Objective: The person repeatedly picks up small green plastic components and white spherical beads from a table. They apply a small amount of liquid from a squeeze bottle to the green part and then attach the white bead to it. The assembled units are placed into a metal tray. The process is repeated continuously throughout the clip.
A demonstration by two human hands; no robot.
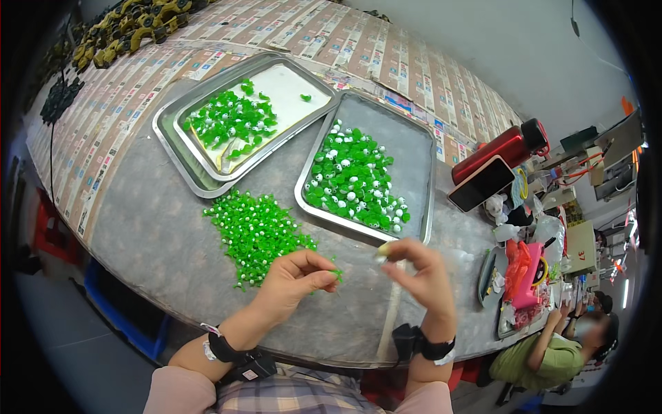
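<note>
My left hand (298, 281) pinches a small green plastic piece (337, 274) between thumb and forefinger, over the table's near side. To its right, my right hand (424, 276) is raised, its fingertips closed on a small white ball-like piece (380, 259). Something yellowish covers one fingertip there. Beyond my left hand spreads a loose heap of small green pieces with white dots (255, 234). A metal tray (430, 186) behind my right hand contains green pieces joined with larger white balls (352, 176).
Stacked metal trays (165, 141) at the back left carry more green-and-white pieces. On the right stand a red bottle (493, 153), a phone (481, 183) and a pink container (529, 276). A co-worker in green (552, 359) sits at the far right. Yellow-black parts (131, 31) lie far left.
</note>
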